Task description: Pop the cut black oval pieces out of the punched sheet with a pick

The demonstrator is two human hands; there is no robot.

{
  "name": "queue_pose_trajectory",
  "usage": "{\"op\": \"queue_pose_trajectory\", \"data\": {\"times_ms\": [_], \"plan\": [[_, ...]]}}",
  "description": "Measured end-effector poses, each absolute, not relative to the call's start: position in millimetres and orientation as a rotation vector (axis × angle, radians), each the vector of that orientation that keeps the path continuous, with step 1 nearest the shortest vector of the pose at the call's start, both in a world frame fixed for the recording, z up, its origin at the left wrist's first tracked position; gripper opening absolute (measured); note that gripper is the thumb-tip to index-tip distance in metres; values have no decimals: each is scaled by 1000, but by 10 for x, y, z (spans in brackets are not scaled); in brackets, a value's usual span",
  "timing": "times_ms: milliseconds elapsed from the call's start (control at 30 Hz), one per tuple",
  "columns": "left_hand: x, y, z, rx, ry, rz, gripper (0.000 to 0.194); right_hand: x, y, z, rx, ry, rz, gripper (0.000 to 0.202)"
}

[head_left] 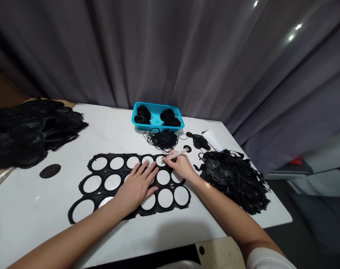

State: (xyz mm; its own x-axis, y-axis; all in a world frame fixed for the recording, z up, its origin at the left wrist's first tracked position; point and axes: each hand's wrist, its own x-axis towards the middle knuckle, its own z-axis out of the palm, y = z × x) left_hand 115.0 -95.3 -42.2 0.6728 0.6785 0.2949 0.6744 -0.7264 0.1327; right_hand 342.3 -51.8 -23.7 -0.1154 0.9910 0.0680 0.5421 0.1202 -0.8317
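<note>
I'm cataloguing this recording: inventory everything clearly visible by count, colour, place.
Pleated curtain: 1, grey, background
Flat table: 1, white, foreground
Flat sheet with round holes: 1, black, centre
Rectangular mesh basket: 1, blue, table's back
Coiled bundles: 2 groups, black, in basket
Tangled thin rings: many, black, before basket
Layered pile: 1, black, left
Ragged heap: 1, black, right
Flat discs: several, black, near pile, heap
Paperlike strip: 1, white, beyond heap
Soft seating: count unclear, grey, right
Penlike tool: 1, white, tip over sheet
Left hand: 1, bare, on sheet
Right hand: 1, bare, holding tool

One pen-like tool (180,152) (one basket (156,118))
</note>
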Motion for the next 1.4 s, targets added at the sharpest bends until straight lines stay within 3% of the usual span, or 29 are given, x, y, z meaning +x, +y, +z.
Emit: {"op": "queue_pose_trajectory", "data": {"times_ms": [600, 900, 1033, 1133, 1400], "plan": [[1153, -989, -576, 2802, 1156, 481, 52, 3325, -551, -312, -1424, -1742, 1053, 21], [1157, -990, -576, 2792, 1165, 456, 54, 3306, -687, -346, -1214, -2333, 425, 14], [1157, -993, -571, 2771, 1172, 485, 51, 3609, -451, -240, -1432, -1991, 218, 18], [1148, -985, -561, 2780, 1160, 464, 51, 3941, -348, -89, -1531, -1635, 370, 20], [1167, -921, -396, 2618, 1121, 554, 46, 4026, -750, -159, -1483, -1208, 1229, 42]]}}
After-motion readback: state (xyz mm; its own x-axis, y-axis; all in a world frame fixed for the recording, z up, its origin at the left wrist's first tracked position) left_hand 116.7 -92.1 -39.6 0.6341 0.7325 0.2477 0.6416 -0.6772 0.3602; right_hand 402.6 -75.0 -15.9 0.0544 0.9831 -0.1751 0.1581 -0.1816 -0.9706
